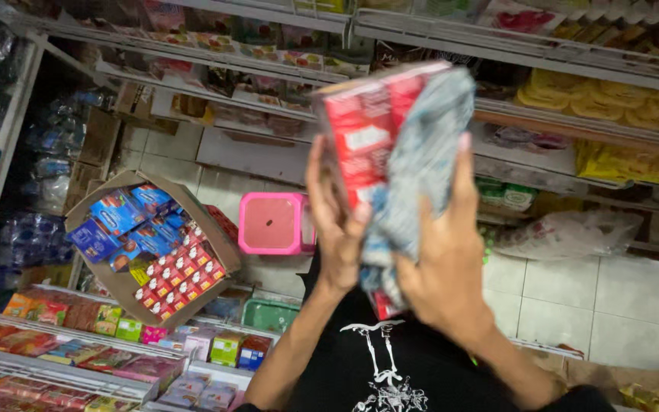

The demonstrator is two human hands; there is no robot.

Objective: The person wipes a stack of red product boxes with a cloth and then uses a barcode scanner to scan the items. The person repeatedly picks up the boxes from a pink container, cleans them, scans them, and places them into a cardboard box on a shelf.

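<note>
I hold a red box point(361, 137) up in front of the shelves. My left hand point(335, 221) grips its left side from behind, fingers up along the edge. My right hand point(444, 259) presses a grey-blue cloth point(421, 164) flat against the box's right face. The cloth drapes down over the box to below my palms. A bit of red pack shows under the cloth near my wrists.
An open cardboard carton point(146, 244) of blue and red packs stands on the tiled floor at left, beside a pink plastic stool point(272, 223). Shelves of packaged goods point(573, 99) run along the top, and a low display of small boxes point(116, 343) lies at lower left.
</note>
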